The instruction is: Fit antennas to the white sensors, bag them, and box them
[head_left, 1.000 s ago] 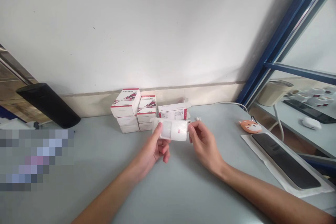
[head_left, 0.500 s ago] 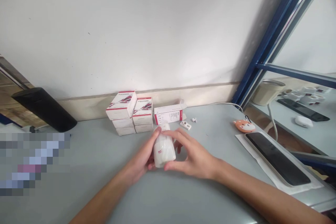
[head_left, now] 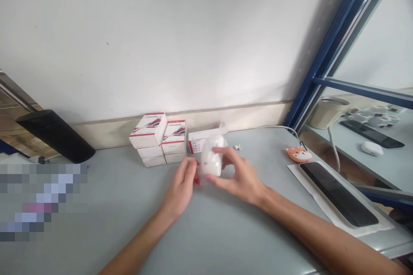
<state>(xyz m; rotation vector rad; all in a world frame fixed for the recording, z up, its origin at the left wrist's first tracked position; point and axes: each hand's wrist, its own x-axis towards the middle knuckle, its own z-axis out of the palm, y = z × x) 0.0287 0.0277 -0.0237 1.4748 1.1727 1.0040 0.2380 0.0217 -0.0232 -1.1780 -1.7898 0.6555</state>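
PIR sensor [head_left: 212, 155] in R hand [head_left: 237, 176]; L hand [head_left: 182, 184] beside

Two stacks of white boxes with red trim [head_left: 148, 137] stand on the grey bench [head_left: 106, 223], against a cream skirting band [head_left: 251, 116] under a white wall [head_left: 161, 38]. A further white box [head_left: 195, 146] lies just right of the stacks. Left: a black cylinder [head_left: 54, 136] lies on its side; a pixelated patch [head_left: 41, 200] is unreadable. Right: an orange fox-shaped item [head_left: 298, 154] sits near a black slab [head_left: 338, 194] on a white sheet [head_left: 309, 184]. A white cable [head_left: 274, 127] runs behind. Past a blue metal frame [head_left: 364, 90], a lower shelf carries a metal-rimmed cup [head_left: 327, 112], a black tray [head_left: 371, 134] and a white oval case [head_left: 371, 148].
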